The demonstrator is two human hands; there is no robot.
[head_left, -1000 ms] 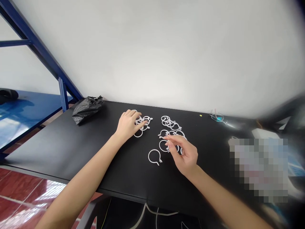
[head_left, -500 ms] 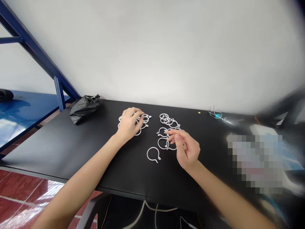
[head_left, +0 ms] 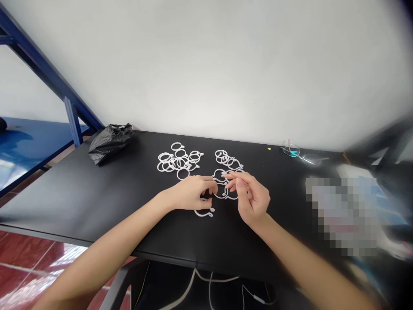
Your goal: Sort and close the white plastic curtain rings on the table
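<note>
My left hand (head_left: 195,192) hovers at a single white open ring (head_left: 203,214) near the table's middle, its fingers curved with a gap between thumb and fingertips. Part of that ring is hidden beneath the hand. Over the right-hand group of white rings (head_left: 221,190) hangs my right hand (head_left: 253,196), fingers loosely bent and apart, with nothing visible in them. The rings look like thin plastic loops with small knobbed ends. Farther left, a second heap of white rings (head_left: 174,162) lies overlapping on the black table (head_left: 129,193).
A crumpled black plastic bag (head_left: 111,142) sits at the back left. Wire-framed glasses (head_left: 292,150) and a tiny yellow piece (head_left: 269,148) lie along the wall. At the right is a blurred, pixelated package (head_left: 342,215). Cables (head_left: 190,284) hang below the front edge.
My left hand has moved from the left heap toward me and right, to the single ring, which has shifted and turned slightly. The left heap is now uncovered. My right hand has barely moved.
</note>
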